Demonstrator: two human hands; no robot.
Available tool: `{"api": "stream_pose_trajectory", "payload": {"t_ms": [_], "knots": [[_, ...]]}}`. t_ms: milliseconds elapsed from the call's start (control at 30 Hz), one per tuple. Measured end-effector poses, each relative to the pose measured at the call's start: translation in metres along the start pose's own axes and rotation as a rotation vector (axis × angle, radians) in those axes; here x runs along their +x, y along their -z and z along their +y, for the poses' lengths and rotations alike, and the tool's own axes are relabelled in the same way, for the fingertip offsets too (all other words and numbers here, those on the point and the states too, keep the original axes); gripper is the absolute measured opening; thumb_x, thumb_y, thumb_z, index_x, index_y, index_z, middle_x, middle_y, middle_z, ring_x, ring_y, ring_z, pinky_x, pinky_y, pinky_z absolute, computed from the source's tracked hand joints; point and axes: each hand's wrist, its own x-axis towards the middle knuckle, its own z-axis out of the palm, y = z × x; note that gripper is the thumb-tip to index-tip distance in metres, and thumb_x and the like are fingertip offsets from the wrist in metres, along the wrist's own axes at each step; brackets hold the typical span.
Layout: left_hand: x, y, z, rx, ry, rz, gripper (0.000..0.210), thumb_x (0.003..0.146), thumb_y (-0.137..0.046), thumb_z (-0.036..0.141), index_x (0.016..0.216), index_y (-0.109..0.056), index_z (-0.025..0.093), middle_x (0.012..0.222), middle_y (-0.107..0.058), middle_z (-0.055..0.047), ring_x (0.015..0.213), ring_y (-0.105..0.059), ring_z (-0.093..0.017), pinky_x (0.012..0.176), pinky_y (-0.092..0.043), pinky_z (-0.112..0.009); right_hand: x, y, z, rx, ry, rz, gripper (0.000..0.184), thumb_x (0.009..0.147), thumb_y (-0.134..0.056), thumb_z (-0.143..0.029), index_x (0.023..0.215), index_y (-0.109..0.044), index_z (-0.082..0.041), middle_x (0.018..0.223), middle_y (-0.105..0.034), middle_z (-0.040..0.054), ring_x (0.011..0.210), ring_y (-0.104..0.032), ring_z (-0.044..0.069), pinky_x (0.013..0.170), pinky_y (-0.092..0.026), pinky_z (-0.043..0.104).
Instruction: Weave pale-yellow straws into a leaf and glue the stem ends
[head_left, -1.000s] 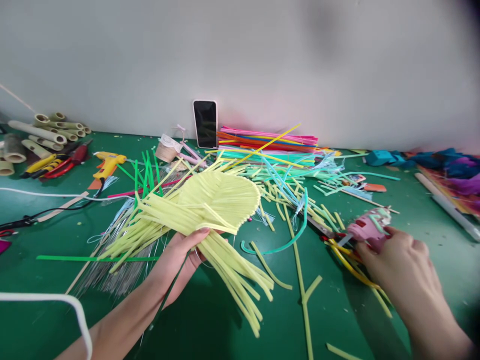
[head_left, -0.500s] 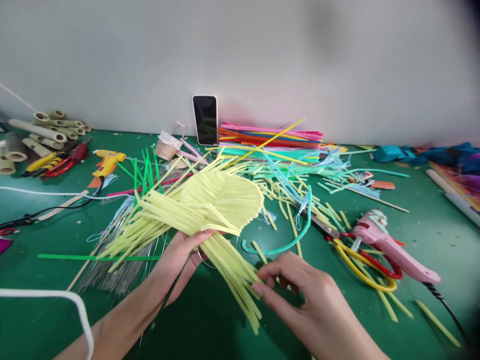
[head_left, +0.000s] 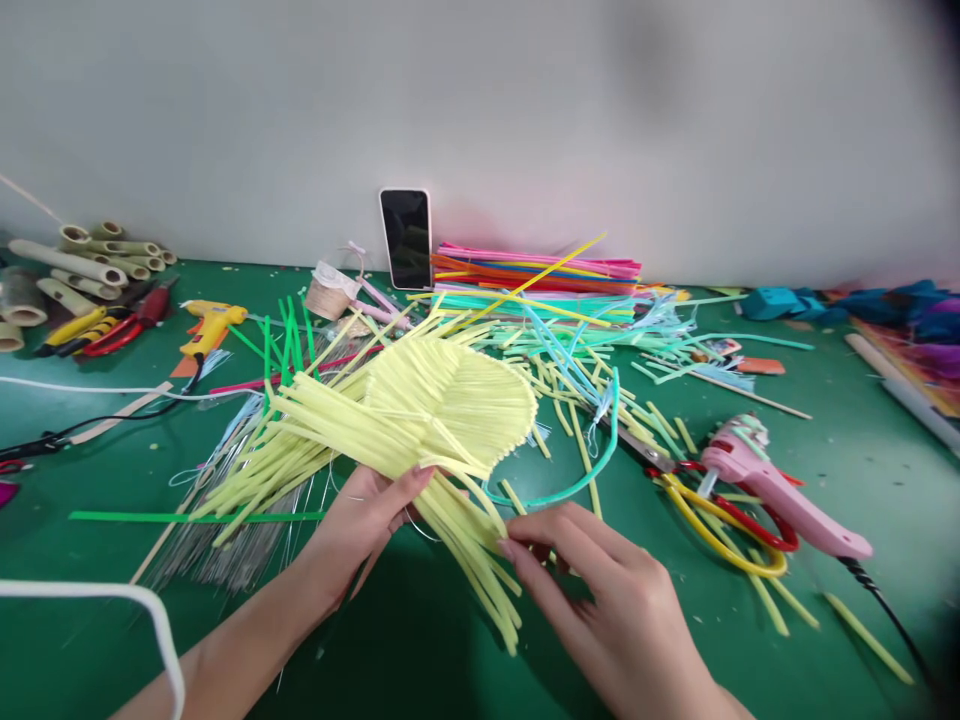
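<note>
A leaf shape of pale yellow-green pipe cleaners point(head_left: 480, 400) lies flat, its strips packed side by side along a slanting middle line. Loose ends fan out from it to the left and toward me. My left hand point(head_left: 375, 510) grips it at the lower edge, thumb on top and the other fingers underneath, largely hidden. Between thumb and forefinger, my right hand point(head_left: 592, 590) pinches one yellow-green pipe cleaner point(head_left: 487, 505), which bends up from the leaf's lower side. A thin wire loop point(head_left: 421, 530) shows under the left hand.
Scissors point(head_left: 720, 520) and a pink glue gun point(head_left: 787, 495) lie at right. A yellow glue gun point(head_left: 211, 322), pliers point(head_left: 139, 320) and bamboo pieces point(head_left: 97, 262) are at left. Behind stand a phone point(head_left: 406, 240) and bundled coloured pipe cleaners point(head_left: 536, 268). Cut yellow-green pieces point(head_left: 577, 450) are scattered about.
My right hand has drawn one pipe cleaner up and apart from the hanging bundle, so it now curves between the leaf and my fingertips. The leaf has shifted slightly right.
</note>
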Motion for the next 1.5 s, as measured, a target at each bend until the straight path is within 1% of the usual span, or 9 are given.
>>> {"api": "stream_pose_trajectory", "payload": {"t_ms": [200, 433, 633, 733, 1000, 1200, 1267, 1367, 1500], "knots": [[-0.004, -0.003, -0.002, 0.008, 0.018, -0.060, 0.039, 0.072, -0.083, 0.031, 0.106, -0.073, 0.014, 0.093, -0.079, -0.010, 0.095, -0.074, -0.031, 0.081, -0.060, -0.037, -0.002, -0.012, -0.002, -0.048, 0.115, 0.094, 0.017, 0.089, -0.061, -0.007, 0.101, -0.062, -0.019, 0.082, -0.068, 0.0019, 0.069, -0.063, 0.012, 0.065, -0.051, 0.023], [-0.006, -0.004, -0.007, 0.024, -0.017, -0.046, 0.033, 0.070, -0.084, 0.025, 0.100, -0.076, 0.015, 0.107, -0.077, -0.011, 0.110, -0.068, -0.030, 0.095, -0.053, -0.035, -0.002, -0.016, -0.004, -0.077, 0.186, 0.122, 0.020, 0.089, -0.060, -0.004, 0.103, -0.061, -0.018, 0.084, -0.071, 0.0039, 0.069, -0.064, 0.013, 0.065, -0.053, 0.025], [-0.006, 0.001, -0.006, 0.098, 0.042, -0.098, 0.023, 0.073, -0.082, 0.032, 0.086, -0.077, 0.013, 0.083, -0.079, -0.011, 0.091, -0.074, -0.029, 0.088, -0.056, -0.036, -0.004, -0.018, -0.004, -0.051, 0.250, 0.087, 0.020, 0.090, -0.058, -0.006, 0.107, -0.061, -0.017, 0.083, -0.071, 0.0041, 0.070, -0.065, 0.013, 0.065, -0.055, 0.025], [-0.005, 0.003, -0.005, 0.082, 0.029, -0.106, 0.030, 0.070, -0.083, 0.035, 0.092, -0.075, 0.015, 0.081, -0.078, -0.009, 0.082, -0.075, -0.028, 0.080, -0.058, -0.037, -0.007, -0.018, -0.005, -0.048, 0.254, 0.083, 0.017, 0.092, -0.056, -0.008, 0.105, -0.062, -0.018, 0.082, -0.071, 0.0037, 0.067, -0.065, 0.012, 0.063, -0.055, 0.023], [-0.006, 0.003, -0.004, 0.196, 0.002, -0.169, 0.018, 0.079, -0.075, 0.033, 0.077, -0.075, 0.015, 0.079, -0.077, -0.009, 0.081, -0.072, -0.024, 0.078, -0.055, -0.030, -0.006, -0.016, -0.006, 0.028, 0.173, 0.147, 0.023, 0.088, -0.061, -0.004, 0.106, -0.063, -0.018, 0.091, -0.072, 0.0042, 0.079, -0.070, 0.011, 0.074, -0.056, 0.018], [-0.008, 0.001, -0.005, 0.090, 0.024, -0.111, 0.023, 0.073, -0.079, 0.028, 0.092, -0.077, 0.015, 0.077, -0.077, -0.007, 0.082, -0.072, -0.025, 0.074, -0.054, -0.030, -0.006, -0.022, -0.006, -0.140, 0.140, 0.139, 0.017, 0.089, -0.059, -0.008, 0.097, -0.070, -0.017, 0.083, -0.064, 0.0076, 0.067, -0.064, 0.014, 0.058, -0.053, 0.023], [-0.009, 0.000, -0.004, 0.072, 0.032, -0.119, 0.020, 0.072, -0.080, 0.027, 0.087, -0.076, 0.015, 0.074, -0.075, -0.007, 0.078, -0.071, -0.024, 0.071, -0.054, -0.029, -0.007, -0.023, -0.006, -0.178, 0.131, 0.115, 0.018, 0.090, -0.057, -0.008, 0.096, -0.071, -0.017, 0.081, -0.061, 0.0077, 0.065, -0.061, 0.014, 0.056, -0.051, 0.024], [-0.010, -0.001, 0.000, 0.049, 0.039, -0.188, 0.017, 0.073, -0.079, 0.028, 0.081, -0.074, 0.015, 0.074, -0.071, -0.005, 0.073, -0.066, -0.020, 0.067, -0.052, -0.028, -0.007, -0.024, -0.005, -0.218, 0.161, 0.092, 0.018, 0.089, -0.057, -0.007, 0.097, -0.071, -0.016, 0.081, -0.061, 0.0079, 0.066, -0.060, 0.015, 0.057, -0.050, 0.024], [-0.010, 0.003, 0.001, 0.026, 0.011, -0.350, 0.030, 0.067, -0.084, 0.033, 0.086, -0.072, 0.014, 0.079, -0.066, -0.004, 0.074, -0.060, -0.017, 0.068, -0.049, -0.025, -0.009, -0.027, -0.003, -0.272, 0.210, 0.069, 0.017, 0.090, -0.057, -0.009, 0.101, -0.070, -0.013, 0.080, -0.061, 0.0078, 0.068, -0.059, 0.016, 0.058, -0.049, 0.026]]}}
